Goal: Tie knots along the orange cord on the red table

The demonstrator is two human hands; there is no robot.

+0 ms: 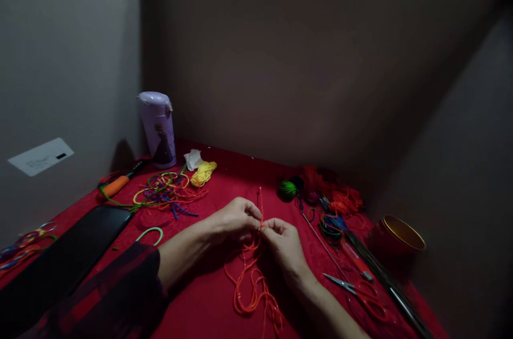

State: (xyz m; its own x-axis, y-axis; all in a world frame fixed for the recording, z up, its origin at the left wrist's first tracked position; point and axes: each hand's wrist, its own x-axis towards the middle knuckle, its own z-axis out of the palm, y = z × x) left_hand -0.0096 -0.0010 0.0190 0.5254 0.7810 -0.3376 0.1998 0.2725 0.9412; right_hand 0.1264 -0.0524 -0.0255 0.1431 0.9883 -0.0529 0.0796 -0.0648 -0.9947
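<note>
At left on the red surface (pixel 236 178), a flat black object (pixel 76 245), possibly a tablet, lies near tangled cords (pixel 166 189). At centre, the left hand (pixel 236 217) and right hand (pixel 286 245) meet, fingertips of each clamped on an orange cord (pixel 249 310); its slack loops lie below. Scissors (pixel 351 287) rest at right.

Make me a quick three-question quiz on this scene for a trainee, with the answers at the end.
1. True or false: the scissors lie to the right of the right hand.
2. What colour is the cord pinched between the fingertips of the left hand and the right?
a) yellow
b) orange-red
c) purple
3. Fill in the blank: the purple container stands near the back ____ corner of the red tabletop.

Key: 1. True. 2. b. 3. left.
</note>
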